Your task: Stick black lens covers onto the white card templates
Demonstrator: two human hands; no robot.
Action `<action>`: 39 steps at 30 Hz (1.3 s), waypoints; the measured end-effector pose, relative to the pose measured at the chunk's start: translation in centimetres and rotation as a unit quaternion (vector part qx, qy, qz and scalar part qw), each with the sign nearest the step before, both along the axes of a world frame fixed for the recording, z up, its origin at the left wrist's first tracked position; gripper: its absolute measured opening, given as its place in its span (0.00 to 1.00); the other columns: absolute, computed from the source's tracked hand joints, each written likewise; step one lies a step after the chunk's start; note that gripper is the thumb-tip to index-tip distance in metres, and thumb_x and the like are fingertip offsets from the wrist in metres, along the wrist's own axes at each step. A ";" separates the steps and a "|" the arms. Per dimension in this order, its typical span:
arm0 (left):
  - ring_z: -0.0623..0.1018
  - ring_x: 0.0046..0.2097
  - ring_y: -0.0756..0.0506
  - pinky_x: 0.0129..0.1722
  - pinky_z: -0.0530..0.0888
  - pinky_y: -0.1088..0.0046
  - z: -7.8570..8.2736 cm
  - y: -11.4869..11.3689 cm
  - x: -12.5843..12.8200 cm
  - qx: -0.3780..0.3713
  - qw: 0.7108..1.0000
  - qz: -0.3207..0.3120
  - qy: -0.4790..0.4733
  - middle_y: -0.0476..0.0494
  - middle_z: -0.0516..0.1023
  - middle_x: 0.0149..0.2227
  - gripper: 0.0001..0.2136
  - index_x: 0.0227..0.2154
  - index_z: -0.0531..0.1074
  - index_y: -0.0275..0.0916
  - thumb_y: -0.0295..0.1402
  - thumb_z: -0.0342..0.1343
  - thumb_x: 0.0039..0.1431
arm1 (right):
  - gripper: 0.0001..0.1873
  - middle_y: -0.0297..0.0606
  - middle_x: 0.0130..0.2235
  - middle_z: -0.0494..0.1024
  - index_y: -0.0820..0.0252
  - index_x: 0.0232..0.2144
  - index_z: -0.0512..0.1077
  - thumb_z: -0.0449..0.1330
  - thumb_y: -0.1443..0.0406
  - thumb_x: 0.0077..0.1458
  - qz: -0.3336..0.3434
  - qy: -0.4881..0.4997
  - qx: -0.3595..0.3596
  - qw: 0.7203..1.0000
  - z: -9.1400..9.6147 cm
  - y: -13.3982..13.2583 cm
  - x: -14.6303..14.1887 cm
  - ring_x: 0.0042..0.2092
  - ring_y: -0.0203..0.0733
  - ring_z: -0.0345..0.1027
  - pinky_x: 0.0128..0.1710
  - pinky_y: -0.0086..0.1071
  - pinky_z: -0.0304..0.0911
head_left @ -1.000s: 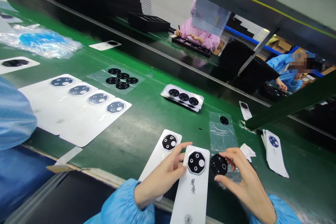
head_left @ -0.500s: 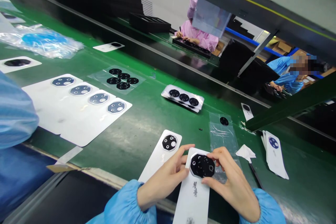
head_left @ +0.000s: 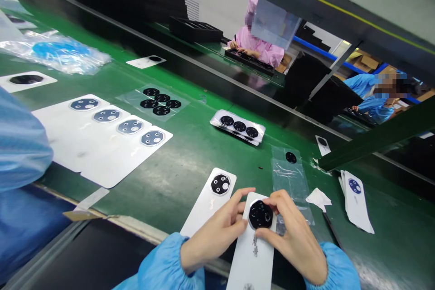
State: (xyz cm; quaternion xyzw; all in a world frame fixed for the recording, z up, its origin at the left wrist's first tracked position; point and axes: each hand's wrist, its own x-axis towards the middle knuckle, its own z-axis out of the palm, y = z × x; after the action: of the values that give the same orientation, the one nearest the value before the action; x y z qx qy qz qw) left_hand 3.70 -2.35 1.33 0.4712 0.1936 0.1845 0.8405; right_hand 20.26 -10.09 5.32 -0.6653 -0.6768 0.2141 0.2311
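Note:
My left hand (head_left: 217, 231) is closed on the left edge of a white phone back cover (head_left: 249, 265) with dark lettering. Between the thumb and fingers of my right hand (head_left: 294, 233) is a black octagonal camera lens cover (head_left: 261, 215), lying over the top end of that back cover. Whether it is pressed down all the way I cannot tell. Beside my left hand a second white back cover (head_left: 200, 206) lies on the bench, a black camera piece at its top. Right of my hands, a clear film sheet (head_left: 288, 179) carries one black lens cover (head_left: 291, 157).
Several white back covers (head_left: 112, 158) lie in a row at left. More lens covers (head_left: 161, 98) rest on film, and a small stack (head_left: 238, 127) stands mid-bench. At right are stacked back covers (head_left: 356, 204), a crumpled wipe (head_left: 318, 198) and a green post (head_left: 374, 131). Co-workers sit beyond.
My right hand has moved slightly left with the lens cover, which now lies more squarely over the octagonal area of the back cover. My left hand still holds the edge.

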 end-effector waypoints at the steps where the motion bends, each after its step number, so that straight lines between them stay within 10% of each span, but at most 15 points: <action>1: 0.73 0.33 0.48 0.31 0.67 0.73 0.0 0.0 0.0 -0.001 1.000 0.000 0.000 0.38 0.72 0.48 0.27 0.56 0.51 0.42 0.36 0.54 0.55 | 0.22 0.36 0.41 0.63 0.56 0.43 0.60 0.64 0.72 0.48 -0.001 -0.001 -0.001 1.000 0.0 0.0 0.0 0.42 0.42 0.62 0.40 0.36 0.62; 39: 0.73 0.36 0.48 0.33 0.67 0.73 -0.1 -0.3 0.0 0.028 0.999 0.013 0.013 0.40 0.71 0.49 0.25 0.57 0.52 0.44 0.36 0.52 0.58 | 0.20 0.32 0.36 0.64 0.55 0.37 0.63 0.66 0.74 0.45 -0.021 -0.106 -0.025 0.994 1.5 0.5 -1.1 0.37 0.41 0.66 0.34 0.35 0.67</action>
State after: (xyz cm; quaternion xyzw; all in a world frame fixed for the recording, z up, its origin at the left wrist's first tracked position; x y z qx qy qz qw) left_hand 3.68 -2.67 1.27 0.4941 0.2055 0.1942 0.8222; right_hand 19.18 -9.62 6.84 -0.7038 -0.6780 0.1542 0.1454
